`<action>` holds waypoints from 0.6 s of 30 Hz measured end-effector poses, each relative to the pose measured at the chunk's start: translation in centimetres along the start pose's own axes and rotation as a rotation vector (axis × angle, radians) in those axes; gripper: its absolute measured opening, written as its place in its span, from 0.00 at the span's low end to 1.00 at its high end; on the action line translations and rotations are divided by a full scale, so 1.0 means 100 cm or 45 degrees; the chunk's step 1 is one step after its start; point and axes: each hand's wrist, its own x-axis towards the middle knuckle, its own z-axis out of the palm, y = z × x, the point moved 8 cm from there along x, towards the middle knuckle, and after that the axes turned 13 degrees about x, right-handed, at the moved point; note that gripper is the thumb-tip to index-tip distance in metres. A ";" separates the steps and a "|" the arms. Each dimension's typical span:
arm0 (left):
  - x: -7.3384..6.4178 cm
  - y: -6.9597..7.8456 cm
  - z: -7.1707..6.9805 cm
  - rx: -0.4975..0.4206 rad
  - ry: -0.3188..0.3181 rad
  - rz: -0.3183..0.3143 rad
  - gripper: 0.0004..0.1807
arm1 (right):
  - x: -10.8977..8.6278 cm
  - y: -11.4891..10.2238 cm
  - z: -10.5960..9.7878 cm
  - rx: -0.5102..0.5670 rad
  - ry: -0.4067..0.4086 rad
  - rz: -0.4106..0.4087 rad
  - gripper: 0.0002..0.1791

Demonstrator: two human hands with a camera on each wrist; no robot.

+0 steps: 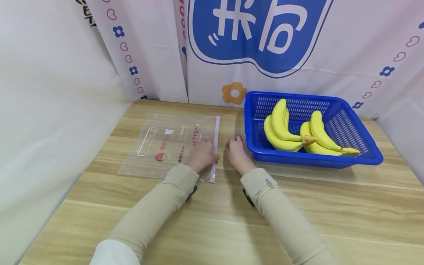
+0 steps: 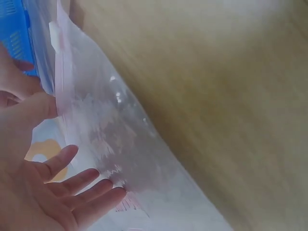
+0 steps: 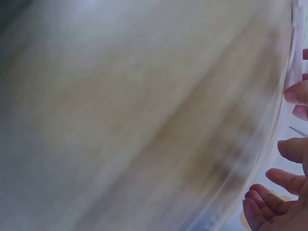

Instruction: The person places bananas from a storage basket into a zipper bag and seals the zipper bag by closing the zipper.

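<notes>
A clear plastic slider bag [image 1: 172, 163] with pink and red prints lies flat at the left of the wooden table. My left hand [image 1: 202, 154] is over its right end, by the pale purple zip strip [image 1: 216, 129]. In the left wrist view, the thumb of that hand touches the strip below the white slider [image 2: 56, 37], while the other fingers [image 2: 82, 180] stretch loosely across the plastic. Just right of the strip, my right hand [image 1: 237, 152] rests beside the basket's left wall. Its fingers [image 3: 284, 180] are loosely bent, with nothing visibly held.
A blue plastic basket [image 1: 314, 160] stands on the right and holds two bunches of yellow bananas [image 1: 281, 127]. Clear plastic film [image 1: 331, 175] shows from beneath its front edge. A white printed curtain [image 1: 212, 84] hangs behind the table.
</notes>
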 end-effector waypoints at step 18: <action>-0.001 -0.013 -0.015 -0.145 0.154 0.000 0.08 | 0.005 -0.009 0.004 0.404 -0.026 -0.088 0.17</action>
